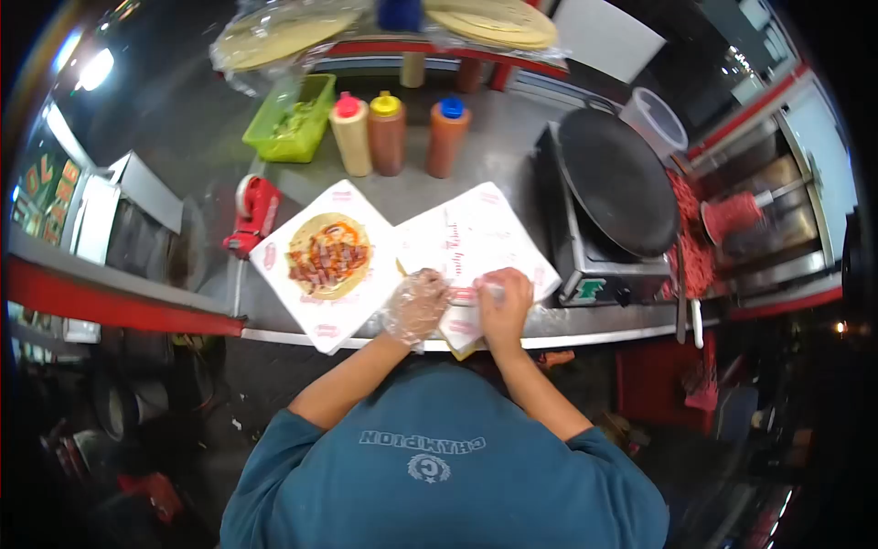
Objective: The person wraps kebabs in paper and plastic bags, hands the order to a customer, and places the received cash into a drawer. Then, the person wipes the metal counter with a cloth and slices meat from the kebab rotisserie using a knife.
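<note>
My left hand (416, 306), in a clear plastic glove, is closed at the near-left edge of a white printed wrapping paper (498, 229). My bare right hand (505, 306) has its fingers curled onto the same paper's near side, where it is folded over. Whatever lies under the fold is mostly hidden; a bit of yellow shows below it. To the left, an open flatbread (327, 256) topped with chopped meat and orange and white sauce rests on a second white paper sheet (349, 197). My left hand is beside that sheet's right corner.
Behind the papers stand several squeeze bottles (387, 137) and a green container (293, 128). A red tape dispenser (253, 215) is at the left. On the right, a black round pan (617, 178) sits on a stove, beside shaved red meat (695, 252) and a knife (680, 297). Flatbread stacks (494, 20) lie above.
</note>
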Motion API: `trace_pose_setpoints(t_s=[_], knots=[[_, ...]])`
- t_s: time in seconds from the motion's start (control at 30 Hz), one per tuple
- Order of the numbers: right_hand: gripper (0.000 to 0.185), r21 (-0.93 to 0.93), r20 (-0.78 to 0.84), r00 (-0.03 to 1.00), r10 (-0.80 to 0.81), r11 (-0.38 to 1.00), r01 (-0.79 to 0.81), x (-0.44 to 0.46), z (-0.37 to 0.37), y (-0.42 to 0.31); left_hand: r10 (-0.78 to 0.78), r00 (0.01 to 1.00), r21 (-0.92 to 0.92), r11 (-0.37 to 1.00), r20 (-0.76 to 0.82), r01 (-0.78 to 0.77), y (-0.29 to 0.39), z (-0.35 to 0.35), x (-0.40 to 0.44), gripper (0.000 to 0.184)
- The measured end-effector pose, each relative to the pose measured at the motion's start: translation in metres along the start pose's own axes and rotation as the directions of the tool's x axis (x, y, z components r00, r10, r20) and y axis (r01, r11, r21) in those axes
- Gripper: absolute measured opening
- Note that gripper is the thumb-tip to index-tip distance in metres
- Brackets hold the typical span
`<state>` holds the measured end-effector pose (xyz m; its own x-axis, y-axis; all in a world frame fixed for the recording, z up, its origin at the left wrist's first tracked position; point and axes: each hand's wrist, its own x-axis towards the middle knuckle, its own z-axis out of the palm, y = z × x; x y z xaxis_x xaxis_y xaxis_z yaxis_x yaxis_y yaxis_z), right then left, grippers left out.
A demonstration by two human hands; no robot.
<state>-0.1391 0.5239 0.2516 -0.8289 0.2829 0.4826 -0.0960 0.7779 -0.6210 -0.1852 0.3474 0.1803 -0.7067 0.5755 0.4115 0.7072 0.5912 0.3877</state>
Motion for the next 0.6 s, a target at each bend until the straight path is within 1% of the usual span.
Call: trace_pose_setpoints(t_s=[0.03,0.07,0.1,0.13,0.17,0.2,0.23,0.3,0.37,0.43,0.47,0.5,0.53,0.57,0.6], knots=[[0.016,0.062,-0.028,1.000,0.006,0.998,-0.004,0.019,0.008,-0.018,-0.073,0.995,-0.029,0.997,0.072,0.076,-0.002,0.009,-0.002,0.021],[0.020,0.166,0.115,0.983,-0.146,0.978,0.125,0.055,0.027,-0.077,-0.114,0.986,0.084,0.991,0.121,0.105,-0.011,0.008,-0.012,0.021],[0.029,0.267,0.206,0.933,-0.295,0.934,0.236,0.070,0.051,-0.098,-0.127,0.976,0.169,0.981,0.179,0.097,-0.002,0.018,-0.005,0.022],[0.030,0.458,0.394,0.890,-0.232,0.889,0.029,0.079,0.076,-0.130,-0.187,0.974,-0.006,0.982,0.125,0.189,-0.001,0.019,-0.003,0.022],[0.031,0.564,0.580,0.790,-0.200,0.798,-0.213,0.081,0.103,-0.163,-0.244,0.967,-0.191,0.948,0.077,0.255,0.002,0.020,0.000,0.022],[0.033,0.601,0.677,0.713,-0.182,0.695,-0.394,0.082,0.138,-0.190,-0.297,0.954,-0.376,0.880,0.044,0.291,0.004,0.022,0.003,0.023],[0.034,0.594,0.760,0.626,-0.175,0.577,-0.560,0.078,0.177,-0.213,-0.297,0.955,-0.393,0.875,0.028,0.283,0.009,0.019,0.004,0.023],[0.037,0.419,0.902,0.420,-0.094,0.421,-0.805,0.066,0.255,-0.245,-0.263,0.964,-0.322,0.911,0.027,0.258,0.014,0.009,0.001,0.023],[0.036,0.207,0.958,0.252,0.139,0.275,-0.939,0.043,0.308,-0.264,-0.237,0.971,-0.270,0.933,0.033,0.237,0.016,0.004,-0.015,0.023],[0.029,0.456,0.842,0.485,0.238,0.168,-0.874,0.014,0.319,-0.289,-0.220,0.974,-0.241,0.944,0.043,0.224,0.016,0.000,-0.034,0.023],[0.025,0.570,0.760,0.579,0.297,0.125,-0.812,0.001,0.319,-0.296,-0.218,0.975,-0.232,0.947,0.048,0.223,0.015,-0.002,-0.041,0.023],[0.022,0.600,0.683,0.689,0.245,0.350,-0.719,-0.011,0.324,-0.296,-0.221,0.974,-0.228,0.947,0.047,0.226,0.016,-0.004,-0.045,0.023],[0.021,0.594,0.606,0.777,0.169,0.554,-0.584,-0.022,0.327,-0.289,-0.220,0.974,-0.223,0.949,0.045,0.225,0.015,-0.006,-0.046,0.024],[0.021,0.548,0.440,0.897,0.034,0.782,-0.299,-0.032,0.329,-0.281,-0.222,0.974,-0.219,0.949,0.045,0.226,0.014,-0.006,-0.044,0.024],[0.022,0.385,0.248,0.963,-0.102,0.923,-0.001,-0.039,0.327,-0.275,-0.227,0.973,-0.216,0.949,0.037,0.230,0.010,-0.008,-0.039,0.024]])
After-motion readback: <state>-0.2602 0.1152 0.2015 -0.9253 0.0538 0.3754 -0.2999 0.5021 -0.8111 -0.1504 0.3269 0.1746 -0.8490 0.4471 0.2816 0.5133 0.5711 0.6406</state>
